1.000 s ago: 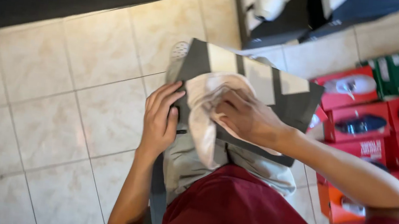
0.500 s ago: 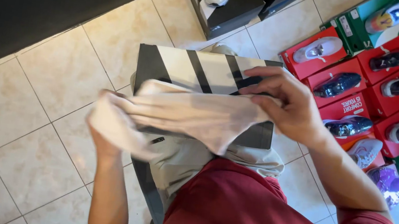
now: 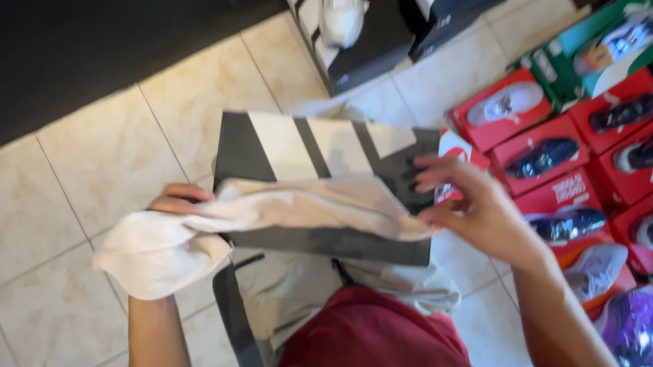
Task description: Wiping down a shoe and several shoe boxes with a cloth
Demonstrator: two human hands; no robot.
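Two hands at a black striped shoebox (image 3: 322, 157) on the lap — left hand (image 3: 181, 201) clamped on pale wrapping paper (image 3: 254, 216), right hand (image 3: 475, 213) open, fingers spread at the box's end. Paper being drawn clear; needs steady box.

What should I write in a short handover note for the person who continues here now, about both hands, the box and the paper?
Left hand: closed on one end of the wrapping paper, which hangs over the near edge of the box.
Right hand: open, fingers spread at the right end of the black box with white stripes, touching or almost touching it.
Box: held in front of the body, above the tiled floor.
Nearby: open red shoe boxes with shoes, on the floor to the right.
Done: paper partly drawn out of the box.
Left: the paper's other end is over the box, not yet free.
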